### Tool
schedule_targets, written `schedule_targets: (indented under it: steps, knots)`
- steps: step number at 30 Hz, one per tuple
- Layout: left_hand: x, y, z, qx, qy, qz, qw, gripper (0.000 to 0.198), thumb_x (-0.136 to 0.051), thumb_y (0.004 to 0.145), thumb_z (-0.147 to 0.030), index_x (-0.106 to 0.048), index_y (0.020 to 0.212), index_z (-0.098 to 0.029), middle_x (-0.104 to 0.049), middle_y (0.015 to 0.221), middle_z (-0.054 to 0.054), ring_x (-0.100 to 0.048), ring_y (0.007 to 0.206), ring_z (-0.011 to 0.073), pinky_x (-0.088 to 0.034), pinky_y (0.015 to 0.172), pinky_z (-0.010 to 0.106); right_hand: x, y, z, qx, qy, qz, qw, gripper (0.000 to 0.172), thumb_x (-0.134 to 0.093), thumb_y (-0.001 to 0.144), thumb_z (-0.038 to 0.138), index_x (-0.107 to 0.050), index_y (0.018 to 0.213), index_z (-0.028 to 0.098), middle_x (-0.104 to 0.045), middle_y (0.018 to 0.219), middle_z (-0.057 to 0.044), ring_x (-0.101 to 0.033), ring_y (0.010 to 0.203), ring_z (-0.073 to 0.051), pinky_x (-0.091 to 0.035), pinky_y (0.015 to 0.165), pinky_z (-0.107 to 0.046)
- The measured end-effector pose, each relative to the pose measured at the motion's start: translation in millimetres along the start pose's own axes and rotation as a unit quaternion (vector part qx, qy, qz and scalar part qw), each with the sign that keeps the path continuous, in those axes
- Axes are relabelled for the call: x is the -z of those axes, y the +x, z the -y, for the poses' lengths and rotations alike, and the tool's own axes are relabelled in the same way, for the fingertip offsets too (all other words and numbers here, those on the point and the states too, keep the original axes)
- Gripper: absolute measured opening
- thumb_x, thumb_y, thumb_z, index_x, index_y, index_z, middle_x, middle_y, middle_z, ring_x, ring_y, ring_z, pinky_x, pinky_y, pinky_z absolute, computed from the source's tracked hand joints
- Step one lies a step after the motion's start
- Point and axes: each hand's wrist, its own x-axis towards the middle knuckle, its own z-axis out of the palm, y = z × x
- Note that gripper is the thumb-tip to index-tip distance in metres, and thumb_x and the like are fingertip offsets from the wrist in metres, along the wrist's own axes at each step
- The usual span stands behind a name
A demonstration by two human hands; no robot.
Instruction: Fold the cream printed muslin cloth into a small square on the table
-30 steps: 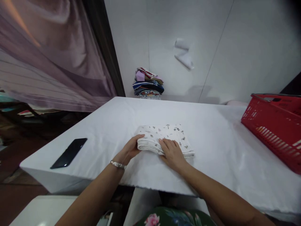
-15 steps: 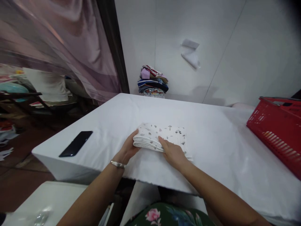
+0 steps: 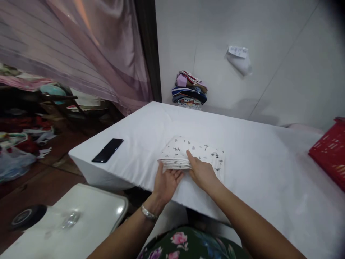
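A folded white cloth (image 3: pixel 199 147) with small grey prints lies on the white-covered table (image 3: pixel 258 162), its layered edge facing me. My right hand (image 3: pixel 202 171) grips the near edge of the cloth, thumb on top and fingers underneath. Just below the cloth's left front corner is my left hand (image 3: pixel 166 181), palm up with its fingers apart, the fingertips at the cloth's lower edge. A silver bracelet circles my left wrist.
A black phone (image 3: pixel 107 150) lies on the table's left side. Folded clothes (image 3: pixel 189 91) are stacked by the wall behind the table. At the right stands a red basket (image 3: pixel 330 153). A white stool-like surface (image 3: pixel 88 212) is at the lower left.
My left hand has slid off the cloth's left side to below its front edge and turned palm up, opening. My right hand still holds the cloth. The view has shifted left.
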Motion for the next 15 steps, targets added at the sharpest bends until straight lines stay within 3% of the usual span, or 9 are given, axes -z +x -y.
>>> schedule_targets:
  steps: [6,9,13,15]
  knots:
    - [-7.0,6.1,-0.5,-0.036,0.042,0.019,0.998,0.041,-0.048,0.088,-0.04,-0.057,0.118,-0.014,-0.063,0.116,0.01,-0.06,0.103,0.0215,-0.047,0.092,0.034,-18.1,-7.3,20.2,0.017,-0.052,0.012,0.998,0.058,-0.035,0.087,0.013,-0.023,0.143,0.024,-0.051,0.122,-0.019,-0.06,0.092,-0.026,-0.047,0.072,-0.036]
    - [-8.6,7.1,-4.0,-0.038,0.07,-0.005,0.997,0.033,-0.052,0.086,-0.029,-0.059,0.113,-0.013,-0.067,0.108,0.009,-0.063,0.096,0.0195,-0.05,0.087,0.031,-21.0,-13.0,20.9,0.042,-0.044,0.011,0.998,0.058,-0.044,0.087,0.019,-0.027,0.142,0.022,-0.049,0.127,-0.02,-0.057,0.102,-0.028,-0.047,0.077,-0.039]
    - [-7.6,5.3,-3.7,-0.013,0.08,-0.041,0.996,0.027,-0.052,0.084,-0.02,-0.06,0.109,-0.011,-0.069,0.099,0.01,-0.065,0.09,0.0186,-0.052,0.083,0.029,-6.3,-6.7,-6.3,0.096,0.084,0.033,0.991,0.056,-0.049,0.085,0.046,-0.041,0.136,0.023,-0.057,0.124,-0.012,-0.056,0.107,-0.026,-0.045,0.085,-0.037]
    - [-5.6,4.2,-2.6,-0.007,0.083,-0.05,0.995,0.026,-0.053,0.084,-0.019,-0.06,0.107,-0.011,-0.069,0.097,0.011,-0.065,0.088,0.0187,-0.052,0.082,0.029,0.7,8.0,-30.7,0.049,0.125,-0.004,0.991,0.049,-0.041,0.089,0.048,-0.049,0.13,0.023,-0.059,0.123,-0.009,-0.055,0.11,-0.024,-0.043,0.091,-0.037]
